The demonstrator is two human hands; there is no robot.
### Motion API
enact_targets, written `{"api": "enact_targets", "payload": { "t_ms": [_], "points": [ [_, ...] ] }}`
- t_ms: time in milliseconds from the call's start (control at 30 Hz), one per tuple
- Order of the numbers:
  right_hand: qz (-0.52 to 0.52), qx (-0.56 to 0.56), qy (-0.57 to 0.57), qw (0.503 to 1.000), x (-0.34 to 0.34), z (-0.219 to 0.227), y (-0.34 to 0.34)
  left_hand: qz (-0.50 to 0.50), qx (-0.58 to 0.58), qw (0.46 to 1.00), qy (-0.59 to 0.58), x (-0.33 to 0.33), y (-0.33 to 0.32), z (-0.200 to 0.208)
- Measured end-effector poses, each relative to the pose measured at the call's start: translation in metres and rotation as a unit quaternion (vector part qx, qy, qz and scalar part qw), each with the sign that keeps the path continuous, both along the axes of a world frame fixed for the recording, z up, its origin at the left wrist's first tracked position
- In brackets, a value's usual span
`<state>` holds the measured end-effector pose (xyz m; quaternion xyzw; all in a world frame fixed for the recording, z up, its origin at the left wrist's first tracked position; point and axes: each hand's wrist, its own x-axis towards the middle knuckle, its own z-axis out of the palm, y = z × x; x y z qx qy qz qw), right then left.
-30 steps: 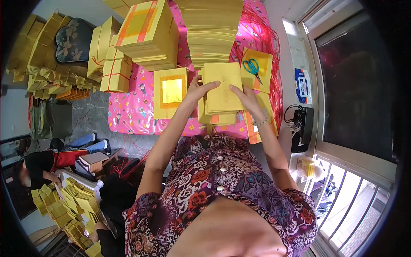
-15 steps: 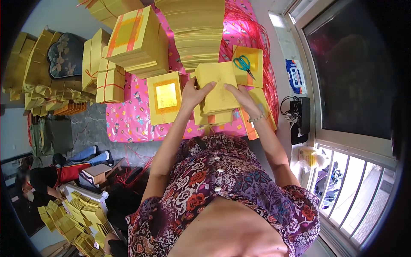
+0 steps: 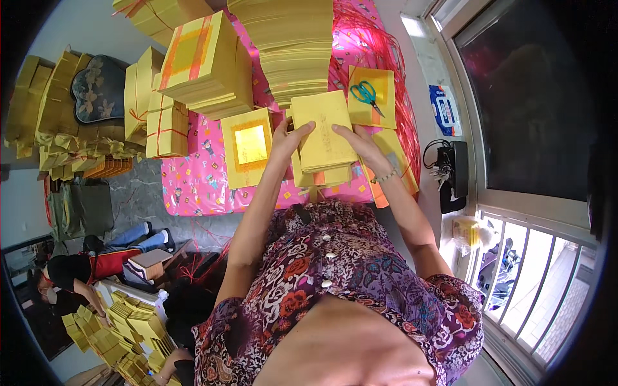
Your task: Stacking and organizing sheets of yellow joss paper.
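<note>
Between my two hands is a thick stack of yellow paper [image 3: 324, 145], its top sheet plain with faint marks. My left hand [image 3: 289, 139] grips the stack's left edge, thumb lying on top. From the other side my right hand [image 3: 362, 144] holds the right edge the same way, a beaded bracelet on its wrist. Left of the stack lies a yellow sheet with a gold square [image 3: 250, 143] framed in orange. Beyond my right hand, teal-handled scissors [image 3: 365, 94] rest on another gold-and-yellow sheet [image 3: 384, 117]. The fingers under the stack are hidden.
A pink patterned cloth [image 3: 196, 186] covers the table. Tall paper piles [image 3: 293, 38] and a squared pile [image 3: 222, 71] stand at the back. Tied bundles [image 3: 167, 132] sit left, red strings [image 3: 402, 96] hang right, beside a barred window [image 3: 534, 289]. Another person [image 3: 74, 270] works lower left.
Both hands keep hold of the paper stack, which now sits slightly more upright and a little to the left. At lower left, the other person's arm has shifted.
</note>
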<state>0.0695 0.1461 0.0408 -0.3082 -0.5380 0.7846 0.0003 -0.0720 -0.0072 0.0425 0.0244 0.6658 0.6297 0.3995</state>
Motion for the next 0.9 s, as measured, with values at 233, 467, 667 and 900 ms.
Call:
{"api": "enact_targets", "payload": {
  "t_ms": [233, 467, 667, 900],
  "points": [
    [0.002, -0.005, -0.005, 1.000, 0.003, 0.016, 0.000, 0.014, 0.016, 1.000, -0.018, 0.003, 0.003, 0.000],
    [0.117, 0.110, 0.106, 0.981, 0.057, -0.015, 0.007, -0.008, 0.005, 1.000, -0.027, -0.005, 0.001, -0.014],
    [0.109, 0.389, 0.037, 0.914, 0.072, -0.034, -0.016, -0.002, 0.001, 1.000, -0.029, -0.001, 0.005, -0.011],
    [0.118, 0.432, -0.006, 0.894, 0.065, -0.028, -0.014, -0.002, 0.013, 0.999, -0.029, 0.000, 0.001, -0.005]
  ]
}}
